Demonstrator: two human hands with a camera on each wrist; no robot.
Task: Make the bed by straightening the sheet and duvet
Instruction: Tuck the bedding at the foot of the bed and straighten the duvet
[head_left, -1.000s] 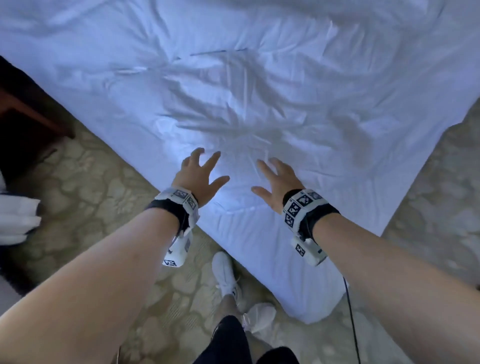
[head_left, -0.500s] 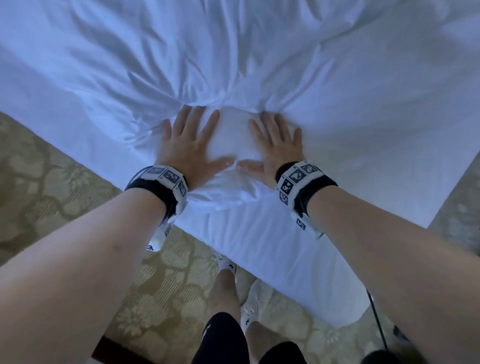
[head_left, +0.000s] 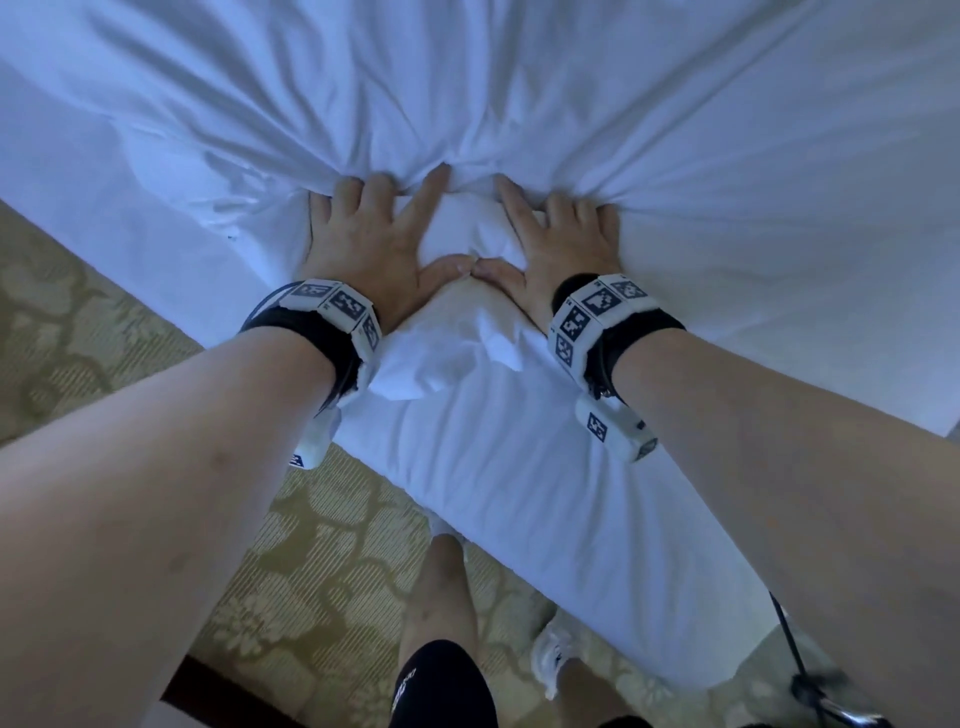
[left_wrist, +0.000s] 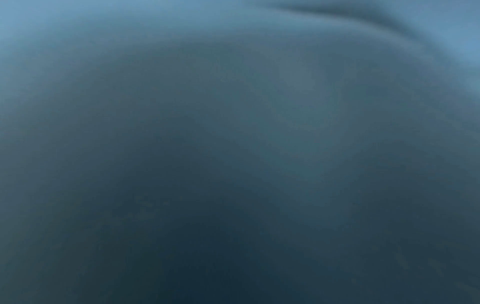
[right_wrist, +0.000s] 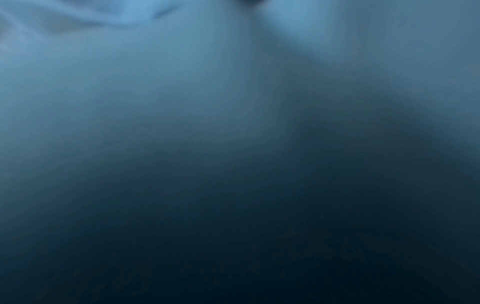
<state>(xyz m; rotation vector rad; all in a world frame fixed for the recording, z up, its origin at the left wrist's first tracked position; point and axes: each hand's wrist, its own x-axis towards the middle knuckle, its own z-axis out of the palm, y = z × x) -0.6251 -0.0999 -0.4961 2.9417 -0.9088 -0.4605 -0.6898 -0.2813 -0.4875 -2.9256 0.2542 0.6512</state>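
Note:
The white duvet (head_left: 519, 93) covers the bed and hangs over its near corner (head_left: 545, 493). My left hand (head_left: 374, 244) and right hand (head_left: 556, 239) lie palm down on it, side by side, fingers spread and thumb tips touching. A lump of fabric (head_left: 467, 234) bulges between them. The fingertips sink into folds, and creases fan out from them across the duvet. Both wrist views show only blurred blue-white cloth (left_wrist: 285, 102) (right_wrist: 155, 72) pressed close to the lens; no fingers are visible there.
Patterned beige carpet (head_left: 104, 338) lies left of the bed corner. My bare leg (head_left: 441, 597) and a white shoe (head_left: 550, 660) stand against the bed. A black cable (head_left: 789, 649) hangs at the lower right. A dark wooden edge (head_left: 208, 691) shows at the bottom left.
Both hands came down from hovering onto the duvet, then slid farther onto the bed. Fabric has bunched ahead of the fingertips and between the hands.

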